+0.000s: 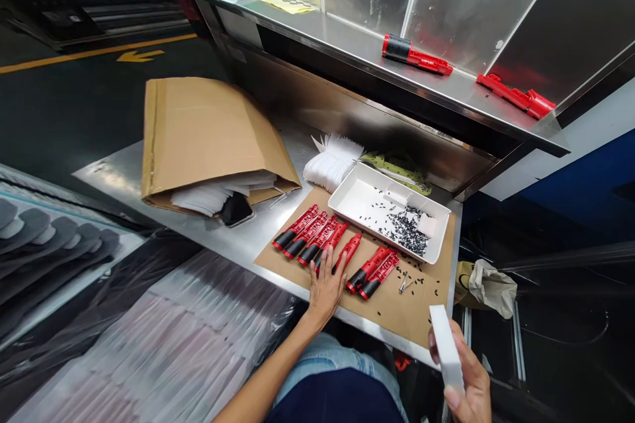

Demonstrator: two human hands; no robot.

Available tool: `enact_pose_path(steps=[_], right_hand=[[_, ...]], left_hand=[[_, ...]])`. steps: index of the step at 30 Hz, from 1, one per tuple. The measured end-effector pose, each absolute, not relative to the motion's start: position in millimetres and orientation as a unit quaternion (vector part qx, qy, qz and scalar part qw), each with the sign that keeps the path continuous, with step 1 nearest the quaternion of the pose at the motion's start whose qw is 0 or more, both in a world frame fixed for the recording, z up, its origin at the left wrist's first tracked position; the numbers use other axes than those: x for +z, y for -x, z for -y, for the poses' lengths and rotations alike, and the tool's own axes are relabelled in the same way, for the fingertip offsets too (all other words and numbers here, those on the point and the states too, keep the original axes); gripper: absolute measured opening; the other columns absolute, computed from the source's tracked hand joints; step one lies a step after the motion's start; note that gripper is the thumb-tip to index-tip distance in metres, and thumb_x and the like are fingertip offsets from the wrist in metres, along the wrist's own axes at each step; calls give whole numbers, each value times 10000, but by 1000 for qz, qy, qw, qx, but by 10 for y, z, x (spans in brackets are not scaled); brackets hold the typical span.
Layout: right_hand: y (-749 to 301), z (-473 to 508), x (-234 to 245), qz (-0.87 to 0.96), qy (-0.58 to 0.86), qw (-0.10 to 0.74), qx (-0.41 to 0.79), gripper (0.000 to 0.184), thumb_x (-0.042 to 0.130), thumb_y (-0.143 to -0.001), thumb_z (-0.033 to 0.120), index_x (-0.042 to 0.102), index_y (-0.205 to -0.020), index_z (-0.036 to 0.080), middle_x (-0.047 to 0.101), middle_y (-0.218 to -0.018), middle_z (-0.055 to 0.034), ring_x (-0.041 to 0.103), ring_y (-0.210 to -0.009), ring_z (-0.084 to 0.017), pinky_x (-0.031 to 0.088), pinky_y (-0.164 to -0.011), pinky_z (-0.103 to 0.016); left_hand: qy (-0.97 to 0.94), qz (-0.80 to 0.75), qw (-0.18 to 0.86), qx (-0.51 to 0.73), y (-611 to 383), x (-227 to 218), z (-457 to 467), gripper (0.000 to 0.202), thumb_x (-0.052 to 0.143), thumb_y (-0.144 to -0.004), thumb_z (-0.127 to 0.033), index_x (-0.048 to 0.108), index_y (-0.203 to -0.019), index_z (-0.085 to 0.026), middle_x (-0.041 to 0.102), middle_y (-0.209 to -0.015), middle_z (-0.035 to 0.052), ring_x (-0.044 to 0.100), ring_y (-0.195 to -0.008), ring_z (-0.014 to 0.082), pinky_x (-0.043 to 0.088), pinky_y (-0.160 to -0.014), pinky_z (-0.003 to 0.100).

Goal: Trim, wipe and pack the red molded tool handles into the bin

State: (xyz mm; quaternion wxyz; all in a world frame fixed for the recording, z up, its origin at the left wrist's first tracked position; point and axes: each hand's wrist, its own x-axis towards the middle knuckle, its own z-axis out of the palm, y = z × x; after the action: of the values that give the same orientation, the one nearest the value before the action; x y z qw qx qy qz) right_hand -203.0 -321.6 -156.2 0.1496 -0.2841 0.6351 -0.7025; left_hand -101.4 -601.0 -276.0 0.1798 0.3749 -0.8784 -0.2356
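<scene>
My left hand (325, 284) lies with its fingers spread over the near ends of the red-and-black plastic housings (297, 228), touching them. Under and beside its fingers are a red housing (348, 252) and the end of the row, partly covered. To its right lie two more red-and-black housings (373, 272), side by side. At the table's front right corner, my right hand (469, 370) is closed around a white rectangular block (445, 343), held upright off the table. Small black pieces (414, 231) fill part of a white tray (342, 196), and some are scattered on the cardboard sheet (397, 317).
A large cardboard box (208, 132) with white sheets and a dark phone-like object (235, 210) stands at left. White strips (333, 161) and green cloth (397, 171) lie behind the tray. Two red parts (429, 62) rest on the metal shelf (342, 32). Small metal pieces (404, 282) lie on the cardboard.
</scene>
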Motion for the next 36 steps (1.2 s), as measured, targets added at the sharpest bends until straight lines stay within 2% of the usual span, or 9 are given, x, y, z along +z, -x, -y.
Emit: enact_pose_path(steps=[6, 9, 11, 13, 16, 20, 26, 31, 36], right_hand=[[2109, 3158, -1659, -643, 311, 166, -680, 600, 711, -799, 529, 582, -1358, 354, 508, -1498, -110, 621, -1219, -373, 570, -916, -507], [2173, 3174, -1633, -649, 321, 163, -670, 573, 663, -845, 526, 566, -1379, 341, 533, -1474, -112, 642, -1194, -346, 565, -934, -499], [2196, 3269, -1515, -675, 323, 149, -646, 549, 625, -881, 511, 557, -1392, 323, 554, -1446, -118, 605, -1243, -345, 555, -955, -500], [2194, 3444, -1331, -709, 340, 112, -608, 499, 574, -926, 476, 553, -1398, 316, 519, -1467, -114, 538, -1317, -338, 530, -997, -494], [2166, 3810, -1022, -736, 411, 47, -535, 441, 492, -983, 383, 526, -1419, 328, 413, -1518, -93, 467, -1374, -308, 496, -1048, -466], [2273, 4312, -705, -745, 510, -28, -430, 489, 533, -947, 277, 502, -1433, 332, 314, -1526, -96, 443, -1372, -323, 515, -1022, -484], [2615, 4639, -514, -774, 500, -147, -359, 488, 530, -925, 293, 529, -1412, 304, 352, -1444, -107, 453, -1329, -332, 496, -1021, -540], [2490, 4549, -536, -732, 577, -125, -340, 541, 492, -917, 282, 481, -1455, 333, 380, -1450, -94, 544, -1226, -296, 570, -915, -437], [2564, 4508, -503, -804, 463, -198, -315, 494, 482, -950, 267, 505, -1438, 337, 385, -1421, -113, 552, -1210, -315, 569, -891, -468]], left_hand=[[-326, 850, 181, -372, 1043, -2661, 6054, 529, 406, -897, -209, 539, -1395, -89, 537, -1455, 205, 322, -1473, 323, 192, -1211, 573], [-349, 805, 201, -436, 977, -2464, 6085, 592, 429, -907, -294, 428, -1467, -103, 491, -1494, 202, 356, -1455, 323, 225, -1202, 577], [-362, 771, 212, -479, 900, -2215, 6098, 650, 462, -911, -364, 342, -1513, -152, 503, -1481, 183, 477, -1375, 299, 357, -1153, 529], [-358, 697, 198, -589, 832, -1883, 6099, 690, 541, -886, -411, 350, -1504, -170, 575, -1394, 162, 613, -1227, 265, 501, -1035, 426], [-322, 426, 108, -838, 806, -1360, 6050, 772, 725, -789, -380, 410, -1467, -185, 625, -1302, 143, 679, -1076, 221, 549, -892, 309], [-262, 354, 52, -897, 899, -920, 5910, 968, 850, -684, -324, 347, -1509, -256, 681, -1144, 85, 645, -791, 127, 469, -617, 204], [-143, 362, -2, -921, 994, -744, 5838, 1053, 825, -645, -286, 280, -1545, -270, 674, -981, 42, 547, -608, 77, 401, -546, 204], [-104, 321, -36, -941, 1037, -770, 5921, 958, 782, -647, -293, 361, -1505, -248, 629, -782, -12, 454, -424, 31, 296, -394, 169], [-67, 283, -95, -952, 1125, -832, 6009, 1023, 768, -588, -210, 338, -1515, -261, 636, -769, -24, 442, -381, 16, 269, -351, 150]])
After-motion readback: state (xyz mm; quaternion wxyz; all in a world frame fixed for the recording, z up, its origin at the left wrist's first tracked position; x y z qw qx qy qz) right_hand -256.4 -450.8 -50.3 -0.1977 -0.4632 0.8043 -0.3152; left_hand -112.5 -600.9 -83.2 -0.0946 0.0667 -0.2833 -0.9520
